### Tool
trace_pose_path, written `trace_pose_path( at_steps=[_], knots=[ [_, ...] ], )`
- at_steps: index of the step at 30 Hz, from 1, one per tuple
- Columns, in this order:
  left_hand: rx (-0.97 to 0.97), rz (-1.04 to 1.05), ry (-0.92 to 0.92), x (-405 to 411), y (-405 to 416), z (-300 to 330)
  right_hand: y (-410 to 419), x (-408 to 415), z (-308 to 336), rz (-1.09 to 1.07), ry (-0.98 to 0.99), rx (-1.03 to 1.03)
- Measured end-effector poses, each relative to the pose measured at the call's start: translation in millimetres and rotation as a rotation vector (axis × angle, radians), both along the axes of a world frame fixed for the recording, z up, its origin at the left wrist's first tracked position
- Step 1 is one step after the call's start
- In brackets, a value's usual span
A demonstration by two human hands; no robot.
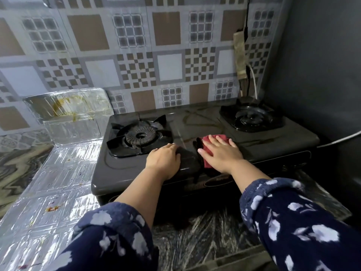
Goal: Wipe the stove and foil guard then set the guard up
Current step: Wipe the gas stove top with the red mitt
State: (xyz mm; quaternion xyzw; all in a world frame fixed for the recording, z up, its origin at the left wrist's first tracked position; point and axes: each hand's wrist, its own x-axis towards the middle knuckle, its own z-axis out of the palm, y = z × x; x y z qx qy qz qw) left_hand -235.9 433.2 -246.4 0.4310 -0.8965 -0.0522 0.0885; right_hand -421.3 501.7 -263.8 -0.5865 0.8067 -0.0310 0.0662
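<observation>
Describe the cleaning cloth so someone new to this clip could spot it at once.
Find the black two-burner stove against the tiled wall. Between its burners, near the front edge, the right hand presses flat on the cloth. It is the only red thing there.

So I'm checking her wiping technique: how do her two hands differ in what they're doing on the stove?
The right hand presses flat on the red cloth, fingers straight; the left hand holds no cloth and rests bare on the stove top. The right hand lies mid-stove between the burners; the left hand sits nearer the left burner. Both are palm down near the stove's front.
</observation>
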Motion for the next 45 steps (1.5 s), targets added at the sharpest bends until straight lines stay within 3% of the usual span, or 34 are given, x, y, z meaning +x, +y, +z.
trace_pose_path(
  at_steps=[6, 10, 19, 27, 36, 45],
  knots=[
    [-0.032, -0.015, 0.010, 3.4, -21.1, -4.9, -44.5, -3.6, 2.7, -0.080, 0.027, 0.049],
    [-0.063, -0.002, 0.078, 4.3, -28.0, -6.7, -63.7, 22.0, 4.1, 0.005, -0.006, 0.007],
    [-0.147, 0.046, 0.067, -23.7, -22.0, 5.0, -18.3, 22.2, -1.5, 0.162, -0.006, -0.080],
    [0.033, -0.177, 0.025, -78.6, -3.1, -2.3, 28.6, -56.3, 0.2, -0.116, 0.001, -0.007],
    [0.008, -0.262, 0.009, -91.3, -13.6, -2.2, 22.2, -109.9, 5.6, -0.412, 0.021, 0.076],
    [-0.080, -0.206, -0.059, -107.0, -18.0, 5.6, 41.2, -60.9, 0.7, -0.196, -0.073, -0.054]
  ],
)
